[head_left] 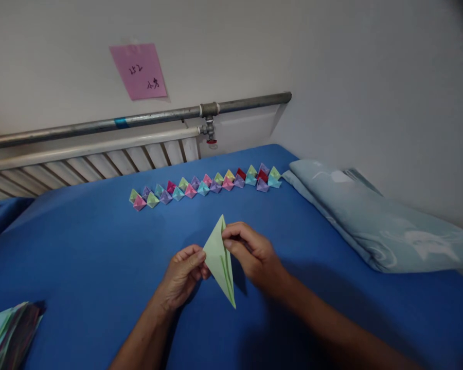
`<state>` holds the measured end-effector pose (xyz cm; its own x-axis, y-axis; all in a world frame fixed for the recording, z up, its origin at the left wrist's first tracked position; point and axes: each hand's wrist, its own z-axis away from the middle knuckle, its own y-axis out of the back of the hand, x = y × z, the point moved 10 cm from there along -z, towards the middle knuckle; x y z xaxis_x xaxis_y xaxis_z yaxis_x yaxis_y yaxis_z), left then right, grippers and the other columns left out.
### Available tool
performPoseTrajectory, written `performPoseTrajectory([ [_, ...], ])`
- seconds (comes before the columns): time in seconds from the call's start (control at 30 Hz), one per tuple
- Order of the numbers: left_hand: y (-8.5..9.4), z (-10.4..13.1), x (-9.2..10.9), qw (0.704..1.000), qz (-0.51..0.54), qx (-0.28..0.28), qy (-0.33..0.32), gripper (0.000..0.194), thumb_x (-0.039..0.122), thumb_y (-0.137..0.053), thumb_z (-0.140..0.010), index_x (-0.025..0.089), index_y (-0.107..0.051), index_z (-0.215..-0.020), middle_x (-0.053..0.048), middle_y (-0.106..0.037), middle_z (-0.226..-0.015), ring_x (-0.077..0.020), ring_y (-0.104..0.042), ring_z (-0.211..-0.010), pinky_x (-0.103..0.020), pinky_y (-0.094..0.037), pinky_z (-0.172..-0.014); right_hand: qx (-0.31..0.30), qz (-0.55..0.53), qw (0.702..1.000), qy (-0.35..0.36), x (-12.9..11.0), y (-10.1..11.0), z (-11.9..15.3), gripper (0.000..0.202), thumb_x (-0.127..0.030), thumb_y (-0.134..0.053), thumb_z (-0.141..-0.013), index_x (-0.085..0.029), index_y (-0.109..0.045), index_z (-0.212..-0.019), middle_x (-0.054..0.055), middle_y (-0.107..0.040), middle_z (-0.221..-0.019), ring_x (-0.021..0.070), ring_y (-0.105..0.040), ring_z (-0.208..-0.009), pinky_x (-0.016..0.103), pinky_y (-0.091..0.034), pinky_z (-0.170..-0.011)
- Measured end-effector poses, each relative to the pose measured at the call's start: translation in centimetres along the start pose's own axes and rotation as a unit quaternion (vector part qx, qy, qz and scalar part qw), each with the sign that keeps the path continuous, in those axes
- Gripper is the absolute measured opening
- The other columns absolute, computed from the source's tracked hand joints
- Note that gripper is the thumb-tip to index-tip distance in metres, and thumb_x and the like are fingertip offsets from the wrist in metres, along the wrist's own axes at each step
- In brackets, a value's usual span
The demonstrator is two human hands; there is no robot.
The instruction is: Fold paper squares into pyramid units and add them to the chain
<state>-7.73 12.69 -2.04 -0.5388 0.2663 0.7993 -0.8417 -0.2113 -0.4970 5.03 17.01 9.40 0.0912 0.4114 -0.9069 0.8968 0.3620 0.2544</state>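
Both hands were closed on a folded green paper point(220, 259) held just above the blue bed point(81, 246): the left hand point(185, 275) pinched its left edge, the right hand point(250, 254) its upper right. A crisp crease would probably have been best obtained with edges kept aligned and the fold pressed from the tip downward.

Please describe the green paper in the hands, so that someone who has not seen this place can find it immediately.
Look at the blue cloth that covers the wide flat surface below the radiator. Near its front, the left hand and the right hand pinch a light green folded paper between them. Unlike the small colourful folded pieces in the row behind, it is larger, long and pointed at both ends.
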Motion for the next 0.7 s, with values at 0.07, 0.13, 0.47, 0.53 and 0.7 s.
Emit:
performPoseTrajectory([
  [0.07,-0.1,0.0,0.2,1.0,-0.002,0.0,-0.002,0.038,0.039,-0.085,-0.058,0.014,-0.056,-0.058,0.003,-0.056,-0.047,-0.006,-0.048,-0.043,-0.019,-0.038,-0.047,-0.023,-0.024,0.998,-0.045,1.1,-0.7,0.1,0.011,-0.019,-0.049,-0.084,-0.021,-0.06,-0.082,-0.001,-0.06,-0.072,0.0117,-0.055,-0.065,0.024,-0.047,-0.062],
  [0.13,-0.2,-0.1,0.3,1.0,-0.009,-0.002,-0.006,0.038,0.039,-0.085,-0.058,0.014,-0.056,-0.057,0.004,-0.054,-0.047,-0.0059,-0.047,-0.043,-0.019,-0.037,-0.047,-0.057,-0.064,0.992,-0.088,2.4,-1.8,0.4,0.009,-0.018,-0.05,-0.081,-0.021,-0.059,-0.083,-0.002,-0.059,-0.069,0.0112,-0.055,-0.062,0.023,-0.046,-0.058],
  [0.47,-0.2,0.0,0.4,0.995,-0.086,0.001,-0.055,0.045,0.046,-0.072,-0.075,0.016,-0.063,-0.108,-0.001,-0.064,-0.071,-0.0105,-0.058,-0.06,-0.025,-0.048,-0.061,-0.072,0.17,0.98,0.074,1.8,-2.8,0.5,0.023,-0.01,-0.045,-0.081,-0.019,-0.06,-0.096,0.003,-0.062,-0.083,0.014,-0.058,-0.075,0.026,-0.046,-0.071],
  [0.53,-0.7,0.3,0.8,0.99,-0.117,-0.014,-0.072,0.05,0.048,-0.07,-0.076,0.016,-0.061,-0.113,-0.002,-0.064,-0.076,-0.0122,-0.06,-0.064,-0.027,-0.05,-0.066,-0.103,0.212,0.967,0.098,1.5,-3.7,0.9,0.023,-0.011,-0.044,-0.084,-0.019,-0.059,-0.1,0.004,-0.062,-0.085,0.0141,-0.058,-0.075,0.026,-0.047,-0.071],
  [0.7,-1.0,0.8,1.6,0.976,-0.195,0.019,-0.093,0.046,0.044,-0.072,-0.072,0.014,-0.061,-0.106,-0.004,-0.063,-0.078,-0.0153,-0.06,-0.07,-0.027,-0.051,-0.063,-0.136,0.265,0.947,0.117,1.4,-5.0,1.5,0.022,-0.013,-0.044,-0.088,-0.02,-0.058,-0.104,0.005,-0.061,-0.088,0.0137,-0.058,-0.075,0.024,-0.048,-0.07],
])
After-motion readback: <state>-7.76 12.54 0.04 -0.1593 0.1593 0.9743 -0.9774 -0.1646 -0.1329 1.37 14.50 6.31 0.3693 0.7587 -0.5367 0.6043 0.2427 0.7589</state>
